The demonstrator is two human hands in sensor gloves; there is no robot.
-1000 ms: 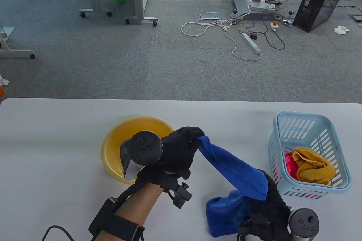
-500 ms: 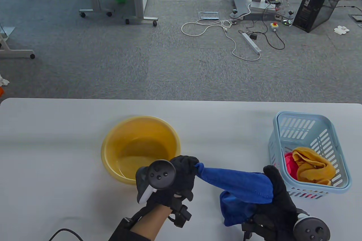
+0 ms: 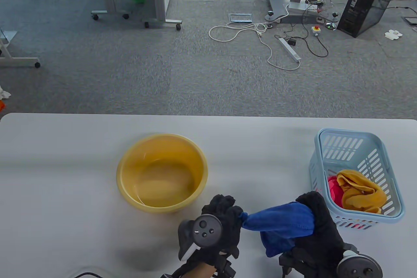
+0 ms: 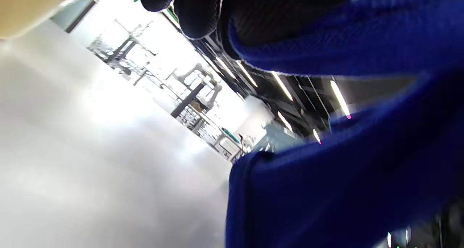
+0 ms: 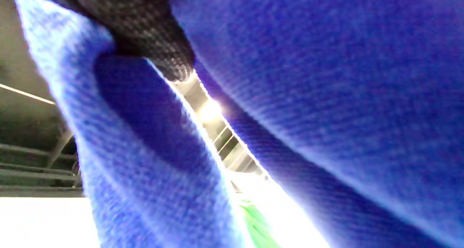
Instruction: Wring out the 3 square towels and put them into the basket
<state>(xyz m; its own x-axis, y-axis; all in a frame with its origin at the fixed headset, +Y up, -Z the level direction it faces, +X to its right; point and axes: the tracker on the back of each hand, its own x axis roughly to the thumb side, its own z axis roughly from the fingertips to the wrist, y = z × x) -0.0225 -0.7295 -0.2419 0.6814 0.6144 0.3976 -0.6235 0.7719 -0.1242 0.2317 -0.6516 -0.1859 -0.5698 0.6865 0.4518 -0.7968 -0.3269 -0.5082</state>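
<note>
Black gloved fingers (image 3: 224, 204) of the left hand (image 3: 216, 226) are curling tight around one end of the blue towel (image 3: 281, 222). Fingers (image 3: 309, 199) of the right hand (image 3: 321, 229) are wrapping around the other end of the same towel. Both hands are gripping it, and the towel is stretching between them like a fat roll, up off the bench (image 3: 65, 167). One loose part of the towel is hanging down under the right hand.

In the left wrist view, dark fingertips (image 4: 195, 12) are pressing on blue cloth (image 4: 344, 168) at the top. In the right wrist view, blue cloth (image 5: 326, 77) is filling nearly everything, with a bit of black glove (image 5: 152, 34) poking through.

A round tracker (image 3: 204, 230) is sitting on the back of the left hand, and another tracker (image 3: 358, 266) is sitting on the right one.

Just beside the right hand, the light blue basket (image 3: 355, 136) is standing on the bench. A mustard yellow towel (image 3: 360, 191) and a pink towel (image 3: 335, 190) are lying inside it, touching each other.

Near the left hand, a yellow bowl (image 3: 162, 172) is resting on the bench, and it seems to be holding some water.

Past the bench, white cables (image 3: 254, 30) and a black computer box (image 3: 369, 2) are lying on the grey floor.
</note>
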